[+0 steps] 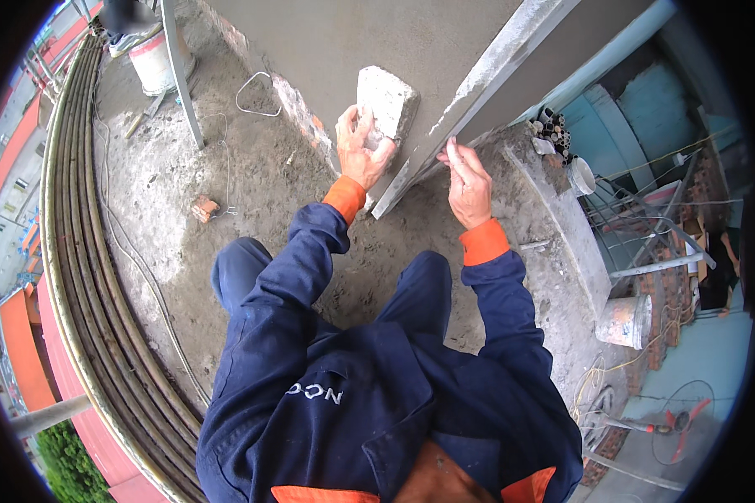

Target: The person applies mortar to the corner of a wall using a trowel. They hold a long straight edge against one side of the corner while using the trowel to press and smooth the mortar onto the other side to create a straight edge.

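My left hand (pixel 360 149) is closed on the lower edge of a white, mortar-smeared rectangular block (pixel 387 99), which lies against the grey plastered wall (pixel 327 42). Along the wall's corner runs a long, pale straightedge (pixel 495 77), crusted with mortar and slanting down to its lower end by my left hand. On the other side of it, my right hand (pixel 468 184) is raised with thumb and fingertips pinched together close to the straightedge's edge. Whatever those fingertips hold, if anything, is too small to make out.
Long rusty pipes (pixel 80 226) curve along the left edge. A white bucket (pixel 153 65), a trowel (pixel 145 115) and a broken brick piece (pixel 204 208) are at the upper left. To the right, beyond a concrete ledge (pixel 566 226), are another bucket (pixel 625 322), cables and a lower level.
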Demonstrator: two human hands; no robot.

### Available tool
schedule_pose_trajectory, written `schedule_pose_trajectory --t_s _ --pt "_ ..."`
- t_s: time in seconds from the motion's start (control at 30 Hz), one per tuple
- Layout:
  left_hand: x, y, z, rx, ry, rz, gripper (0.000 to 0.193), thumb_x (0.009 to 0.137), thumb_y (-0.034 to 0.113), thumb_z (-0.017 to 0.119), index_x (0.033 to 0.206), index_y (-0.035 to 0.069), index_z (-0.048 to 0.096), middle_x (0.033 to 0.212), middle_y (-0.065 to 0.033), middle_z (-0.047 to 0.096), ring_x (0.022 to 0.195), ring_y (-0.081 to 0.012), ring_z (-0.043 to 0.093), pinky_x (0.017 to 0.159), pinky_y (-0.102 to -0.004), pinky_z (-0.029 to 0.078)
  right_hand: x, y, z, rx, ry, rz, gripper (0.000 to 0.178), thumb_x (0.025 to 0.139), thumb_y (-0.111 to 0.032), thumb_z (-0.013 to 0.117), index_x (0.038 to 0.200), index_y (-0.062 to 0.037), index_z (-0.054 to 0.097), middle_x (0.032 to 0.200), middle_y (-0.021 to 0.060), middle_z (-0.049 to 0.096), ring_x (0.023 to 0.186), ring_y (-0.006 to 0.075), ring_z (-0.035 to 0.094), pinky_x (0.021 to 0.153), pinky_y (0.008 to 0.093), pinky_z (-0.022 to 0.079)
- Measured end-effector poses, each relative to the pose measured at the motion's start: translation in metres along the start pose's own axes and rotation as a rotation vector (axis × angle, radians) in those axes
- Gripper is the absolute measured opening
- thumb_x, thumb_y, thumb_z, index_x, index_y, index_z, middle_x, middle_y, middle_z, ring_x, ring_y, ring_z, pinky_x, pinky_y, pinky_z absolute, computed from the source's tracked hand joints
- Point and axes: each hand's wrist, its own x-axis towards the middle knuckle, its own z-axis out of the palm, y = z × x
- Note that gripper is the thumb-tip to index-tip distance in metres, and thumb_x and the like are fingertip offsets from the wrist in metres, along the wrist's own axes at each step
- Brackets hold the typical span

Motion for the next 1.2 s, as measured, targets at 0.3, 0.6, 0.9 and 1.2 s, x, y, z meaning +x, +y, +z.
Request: schedule_pose_trajectory --t_s 0.3,0.6,0.9,1.2 --pt "0.042 0.079 0.007 -0.166 0.101 0.334 0.079 0.064 0.019 0.076 0.14 0.016 0.056 0.132 -0.0215 0.051 0.119 -0.0416 0.049 0.101 -0.0497 0.041 -0.006 0.003 0.003 -0.017 0.011 0.005 0.044 0.093 0.008 0.054 0.133 -0.0077 0.062 0.106 0.0115 0.067 0.089 0.0241 0.072 0.078 0.0335 0.056" --pt "0.112 0.044 0.008 -0.112 0.183 0.026 0.074 0.068 0.022 0.078 0.138 0.013 0.057 0.131 -0.0206 0.051 0.119 -0.0377 0.052 0.1 -0.0456 0.044 -0.003 -0.005 -0.001 -0.024 -0.01 0.033 0.038 0.096 0.007 0.053 0.132 -0.0017 0.062 0.109 0.0152 0.067 0.09 0.024 0.071 0.08 0.0331 0.057" --pt "-0.059 0.008 -0.006 0.007 -0.103 -0.051 0.076 0.072 0.015 0.074 0.144 0.007 0.049 0.14 -0.0226 0.049 0.129 -0.0383 0.051 0.107 -0.044 0.043 -0.006 -0.005 0.003 -0.04 0.002 0.048 0.044 0.095 0.003 0.054 0.137 -0.0093 0.059 0.107 0.0119 0.066 0.09 0.0252 0.07 0.078 0.0338 0.055" --pt "0.053 0.084 0.006 -0.07 0.113 0.298 0.075 0.07 0.018 0.076 0.14 0.004 0.054 0.142 -0.0242 0.049 0.13 -0.0401 0.049 0.106 -0.0475 0.041 -0.004 -0.003 0.0 0.005 0.02 0.046 0.046 0.091 0.01 0.052 0.134 -0.0056 0.061 0.109 0.0145 0.067 0.091 0.0267 0.072 0.079 0.0341 0.056"
